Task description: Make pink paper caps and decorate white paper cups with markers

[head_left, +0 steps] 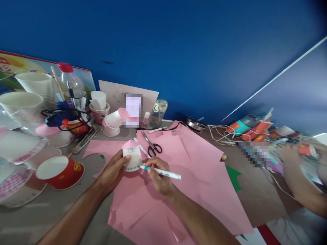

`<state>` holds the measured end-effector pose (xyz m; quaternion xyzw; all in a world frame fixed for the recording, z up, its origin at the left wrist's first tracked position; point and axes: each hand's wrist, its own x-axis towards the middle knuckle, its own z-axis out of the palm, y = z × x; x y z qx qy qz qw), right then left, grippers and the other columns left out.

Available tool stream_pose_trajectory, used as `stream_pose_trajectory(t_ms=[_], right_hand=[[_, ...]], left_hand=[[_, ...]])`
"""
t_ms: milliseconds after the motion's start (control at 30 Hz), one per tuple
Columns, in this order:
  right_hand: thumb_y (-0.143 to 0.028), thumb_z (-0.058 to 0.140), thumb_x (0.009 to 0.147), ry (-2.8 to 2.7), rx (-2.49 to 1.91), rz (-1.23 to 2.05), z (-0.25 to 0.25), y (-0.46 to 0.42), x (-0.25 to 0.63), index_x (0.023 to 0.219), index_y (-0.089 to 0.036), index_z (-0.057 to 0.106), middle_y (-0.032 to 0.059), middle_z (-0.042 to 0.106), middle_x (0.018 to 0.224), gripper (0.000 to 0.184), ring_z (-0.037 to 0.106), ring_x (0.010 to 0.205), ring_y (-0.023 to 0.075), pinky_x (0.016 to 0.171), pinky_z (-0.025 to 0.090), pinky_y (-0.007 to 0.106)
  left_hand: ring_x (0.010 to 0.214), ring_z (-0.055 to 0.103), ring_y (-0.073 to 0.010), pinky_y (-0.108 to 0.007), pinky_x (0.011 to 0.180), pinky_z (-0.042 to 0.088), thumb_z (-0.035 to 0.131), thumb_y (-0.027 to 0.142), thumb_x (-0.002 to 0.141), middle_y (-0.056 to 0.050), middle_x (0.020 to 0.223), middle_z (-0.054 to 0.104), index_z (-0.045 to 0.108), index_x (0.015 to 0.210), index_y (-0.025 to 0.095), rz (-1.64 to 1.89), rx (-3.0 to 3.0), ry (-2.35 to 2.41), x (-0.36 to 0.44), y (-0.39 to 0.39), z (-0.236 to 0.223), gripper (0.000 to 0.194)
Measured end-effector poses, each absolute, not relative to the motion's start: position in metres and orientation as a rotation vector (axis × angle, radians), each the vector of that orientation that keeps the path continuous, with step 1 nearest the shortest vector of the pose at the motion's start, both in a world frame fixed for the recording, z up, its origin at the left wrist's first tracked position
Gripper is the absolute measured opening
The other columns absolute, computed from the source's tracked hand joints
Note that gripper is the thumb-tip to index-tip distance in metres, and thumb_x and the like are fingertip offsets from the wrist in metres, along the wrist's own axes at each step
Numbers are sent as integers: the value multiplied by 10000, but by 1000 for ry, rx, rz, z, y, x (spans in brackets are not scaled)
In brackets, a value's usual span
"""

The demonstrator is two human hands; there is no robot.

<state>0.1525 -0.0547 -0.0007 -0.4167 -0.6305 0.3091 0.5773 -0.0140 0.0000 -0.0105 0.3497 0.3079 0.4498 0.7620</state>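
Note:
My left hand (115,169) is closed around the side of a small white paper cup (133,157), which has teal marks along its rim and a teal figure near its other end. In my right hand (160,177) is a white acrylic paint marker (167,174) with a teal tip end, touching or very close to the cup's decorated rim. Pink paper sheets (204,190) lie beneath both hands. Just beyond the cup, a pair of scissors (151,144) with black handles rests on the paper, and another marker (144,152) lies beside it.
To the left are a red paper bowl (61,172), stacked white cups (38,88) and a bottle with a red cap (73,83). A blurred phone (133,110) and a water bottle (157,113) stand at the back. Another person's arm (301,180) is at right, near tangled white cables (217,132).

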Motion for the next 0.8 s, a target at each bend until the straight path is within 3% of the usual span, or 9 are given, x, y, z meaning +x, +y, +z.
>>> stream_pose_trajectory(t_ms=[333,533,800], right_hand=[[-290,534,838,-1355,-974,851,-1,-55,154,781,-207,611,48,655,756,127,674,849,235,699,526,339],[-270,538,845,-1393,-980,824,1,-57,153,793,-208,623,44,660,776,118,663,797,211,698,519,325],[-281,518,874,-1452,-930,758,1,-57,153,816,-207,618,42,630,750,137,665,856,225,745,522,344]], left_hand=[[794,619,-179,-253,655,455,717,342,755,-42,912,696,661,993,164,1021,733,662,-13,1,-14,303],[673,580,-151,-239,601,438,838,423,594,-25,781,672,637,932,150,975,865,800,-15,0,-13,479],[718,603,-180,-267,642,451,807,380,651,-50,831,682,623,954,148,946,851,775,-16,-2,-8,424]])
